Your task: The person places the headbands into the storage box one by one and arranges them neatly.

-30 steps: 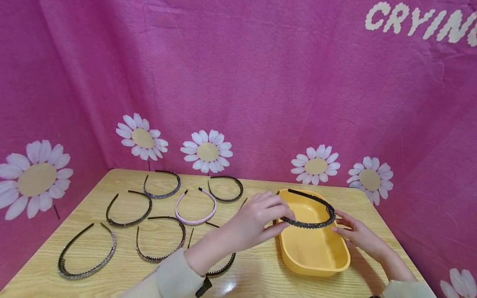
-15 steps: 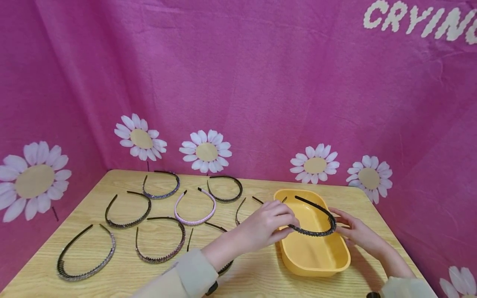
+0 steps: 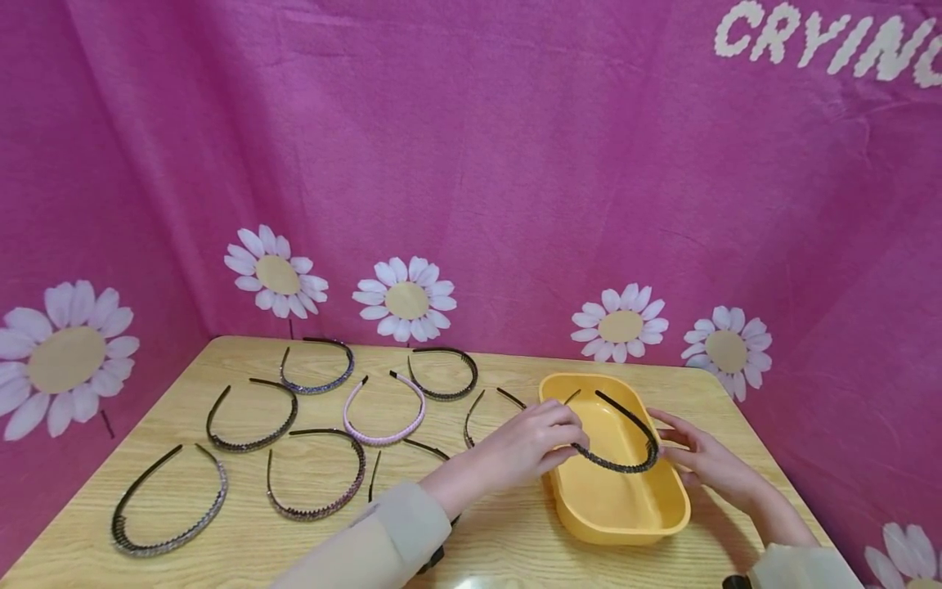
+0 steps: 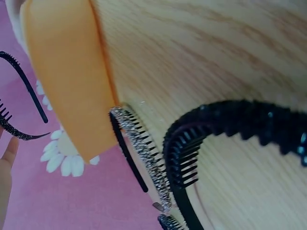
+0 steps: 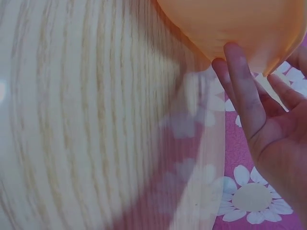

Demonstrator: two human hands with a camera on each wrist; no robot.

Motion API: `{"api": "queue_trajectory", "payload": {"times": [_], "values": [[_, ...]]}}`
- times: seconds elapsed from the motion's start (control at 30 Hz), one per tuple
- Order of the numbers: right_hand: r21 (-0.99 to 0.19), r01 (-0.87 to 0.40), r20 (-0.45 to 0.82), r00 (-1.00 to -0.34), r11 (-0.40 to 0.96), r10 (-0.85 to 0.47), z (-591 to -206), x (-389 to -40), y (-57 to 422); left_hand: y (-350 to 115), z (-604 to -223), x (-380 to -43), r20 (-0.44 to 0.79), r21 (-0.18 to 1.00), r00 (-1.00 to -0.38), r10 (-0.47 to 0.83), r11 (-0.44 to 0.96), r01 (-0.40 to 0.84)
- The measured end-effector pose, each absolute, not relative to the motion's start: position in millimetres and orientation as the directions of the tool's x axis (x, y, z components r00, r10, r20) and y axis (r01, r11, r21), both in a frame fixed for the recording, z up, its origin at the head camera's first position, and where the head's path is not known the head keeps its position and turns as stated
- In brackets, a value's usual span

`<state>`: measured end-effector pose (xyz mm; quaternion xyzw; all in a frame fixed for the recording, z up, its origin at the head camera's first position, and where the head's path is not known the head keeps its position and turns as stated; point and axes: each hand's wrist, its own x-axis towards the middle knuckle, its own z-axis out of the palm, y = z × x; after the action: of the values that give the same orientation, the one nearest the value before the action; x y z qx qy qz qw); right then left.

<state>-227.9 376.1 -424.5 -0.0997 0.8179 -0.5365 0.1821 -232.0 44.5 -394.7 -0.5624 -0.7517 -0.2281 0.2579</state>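
My left hand (image 3: 526,446) grips one end of a black beaded headband (image 3: 618,468) above the yellow tub (image 3: 625,536). The headband tilts, its other arm rising over the tub's far part. In the left wrist view, the held headband (image 4: 29,91) shows comb teeth on its inner side, with the hand (image 4: 5,182) at the left edge. My right hand (image 3: 702,458) touches the tub's right side. Its fingers lie fairly straight against the wall of the tub (image 5: 230,24) in the right wrist view. The left fingertips are partly hidden.
Several headbands lie spread on the wooden table (image 3: 508,532), among them a pink one (image 3: 384,440) and a silvery one (image 3: 169,544). My left forearm covers part of a black headband (image 3: 427,448). A pink curtain (image 3: 471,180) with daisies surrounds the table.
The held headband has come down and slightly toward me over the tub, with my left hand shifting a little right. My right hand stays at the tub's side.
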Motion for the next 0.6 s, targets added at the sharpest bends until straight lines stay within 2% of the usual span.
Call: {"api": "queue_trajectory", "payload": {"times": [0.37, 0.6], "values": [[-0.949, 0.067, -0.196, -0.89, 0.309, -0.411, -429.5, -227.4, 380.3, 56.4, -412.0, -242.6, 0.562, 0.047, -0.262, 0.784, 0.285, 0.957], [-0.947, 0.077, -0.208, -0.888, 0.312, -0.411, -428.4, -227.6, 380.5, 61.5, -416.0, -247.5, 0.485, 0.051, -0.318, 0.815, 0.337, 0.94]]}}
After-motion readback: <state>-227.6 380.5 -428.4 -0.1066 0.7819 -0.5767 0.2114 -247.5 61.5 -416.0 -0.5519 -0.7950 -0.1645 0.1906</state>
